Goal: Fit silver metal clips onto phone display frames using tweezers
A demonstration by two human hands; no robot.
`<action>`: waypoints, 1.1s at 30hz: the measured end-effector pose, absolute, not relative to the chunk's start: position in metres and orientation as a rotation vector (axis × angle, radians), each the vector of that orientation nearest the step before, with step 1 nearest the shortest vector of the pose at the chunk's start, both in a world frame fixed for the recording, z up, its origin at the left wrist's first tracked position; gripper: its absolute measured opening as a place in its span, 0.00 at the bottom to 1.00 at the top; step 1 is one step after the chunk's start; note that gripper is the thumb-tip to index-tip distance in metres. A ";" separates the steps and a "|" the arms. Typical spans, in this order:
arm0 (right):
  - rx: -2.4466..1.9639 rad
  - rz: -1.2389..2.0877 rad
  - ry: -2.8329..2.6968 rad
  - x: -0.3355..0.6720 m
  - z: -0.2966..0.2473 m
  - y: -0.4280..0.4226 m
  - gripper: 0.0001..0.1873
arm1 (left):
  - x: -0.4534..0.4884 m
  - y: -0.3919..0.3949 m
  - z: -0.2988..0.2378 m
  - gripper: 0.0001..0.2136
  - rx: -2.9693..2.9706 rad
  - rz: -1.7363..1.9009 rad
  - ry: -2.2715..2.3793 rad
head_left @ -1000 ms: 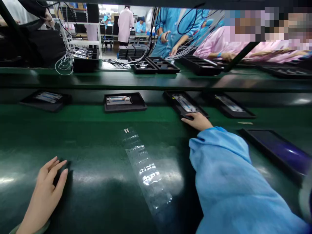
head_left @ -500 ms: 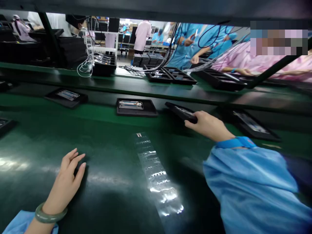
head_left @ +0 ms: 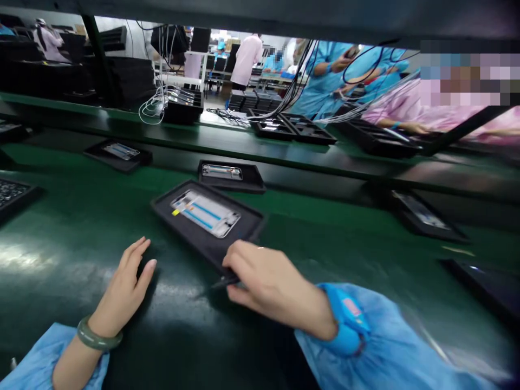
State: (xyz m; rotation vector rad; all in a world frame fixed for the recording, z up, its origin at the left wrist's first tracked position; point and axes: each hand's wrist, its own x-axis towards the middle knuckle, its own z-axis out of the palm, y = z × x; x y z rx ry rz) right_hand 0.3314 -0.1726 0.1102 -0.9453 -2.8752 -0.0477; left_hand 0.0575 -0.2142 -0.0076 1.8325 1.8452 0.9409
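My right hand (head_left: 272,281) pinches the near right edge of a black tray (head_left: 182,238), thumb below and fingers above. The tray is tilted over the green work surface. Inside it lies a phone frame (head_left: 205,212), silvery with two blue strips and a small yellow tab at its left. My left hand (head_left: 125,287) is open, fingers stretched out, close to the surface and left of the tray; it holds nothing. A green bangle (head_left: 98,335) rings the left wrist, and a blue band (head_left: 347,319) the right.
Behind the held tray sits another black tray (head_left: 254,181). More trays lie at the far left (head_left: 136,162), left edge (head_left: 24,203) and right (head_left: 450,230). Beyond a raised ledge (head_left: 227,141) are cables, stacked trays and co-workers in blue and pink. A dark beam (head_left: 260,19) crosses overhead.
My right hand has brought the tray left and nearer, turning its phone frame into view. The clear plastic strip seen earlier no longer shows. My left hand remains open, slightly higher and further right in view.
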 end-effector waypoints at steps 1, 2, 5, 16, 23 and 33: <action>-0.871 0.017 -2.943 0.324 0.106 -0.180 0.06 | 0.057 -0.214 -0.008 0.23 1.810 0.976 1.842; -0.802 0.066 -2.992 0.317 0.102 -0.187 0.06 | 0.057 -0.214 -0.009 0.25 1.785 1.015 1.851; -0.627 0.151 -3.049 0.303 0.086 -0.208 0.09 | 0.056 -0.213 -0.010 0.27 1.707 1.093 1.887; -0.316 1.028 -2.607 0.297 0.067 -0.208 0.10 | 0.058 -0.214 -0.005 0.27 2.065 0.805 1.799; -1.165 1.115 -1.576 0.367 0.058 -0.097 0.25 | 0.058 -0.210 0.004 0.25 2.097 0.810 1.849; -1.289 1.150 -1.097 0.387 -0.007 -0.053 0.18 | 0.157 -0.172 0.041 0.24 2.780 0.272 1.201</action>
